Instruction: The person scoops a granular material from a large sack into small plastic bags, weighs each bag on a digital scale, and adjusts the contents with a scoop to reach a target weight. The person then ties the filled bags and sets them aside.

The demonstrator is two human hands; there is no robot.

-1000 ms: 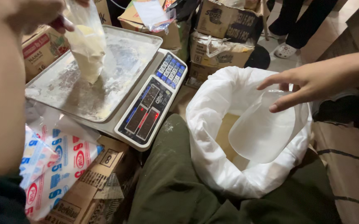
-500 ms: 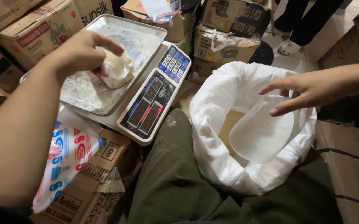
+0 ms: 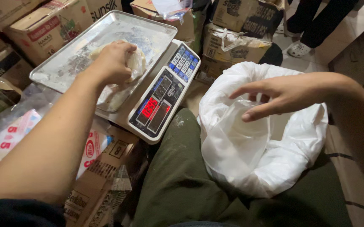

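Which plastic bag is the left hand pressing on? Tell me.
The small filled bag on the scale's metal tray, under the left hand; not the big white sack.

Both forearms are bare from wrist to past the elbow, with no watch, ring or glove on the left hand or the right hand. A dark sleeve edge shows at seven o'clock. Olive-green trousers, dusted with pale powder smudges, cover the lap at six o'clock.

Cardboard boxes crowd behind the digital scale (red digits lit). A printed packet lies left of the scale.
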